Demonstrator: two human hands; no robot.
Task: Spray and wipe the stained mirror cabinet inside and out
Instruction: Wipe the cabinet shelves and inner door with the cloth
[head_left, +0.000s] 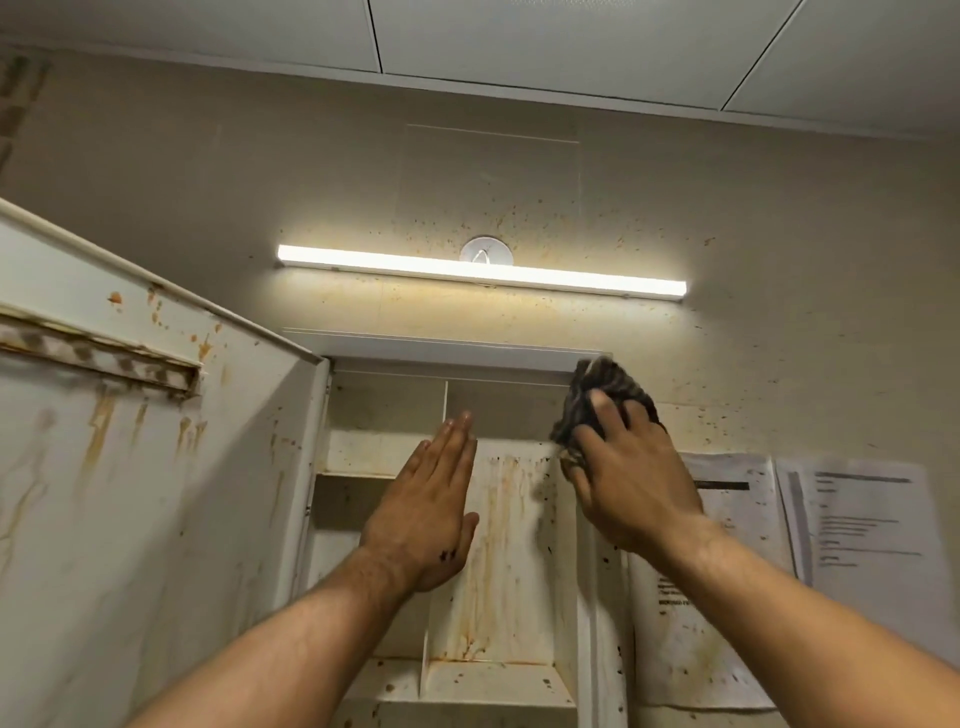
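— Where is the cabinet?
— The mirror cabinet (498, 545) stands open straight in front of both your hands, with its rust-streaked back panel between them. Its door (156, 493) stands out left of your left hand (426, 509).
— And your hands?
— Your right hand (634, 483) grips a bunched dark cloth (608, 389) at the cabinet's top right corner. Your left is flat, fingers straight, holding nothing; I cannot tell whether it touches.
— What could go wrong?
— Likely a wide stroke: the cloth slips off the frame and smears the papers (872, 519) right of your right hand, or brushes the lit light bar (483, 273) above.
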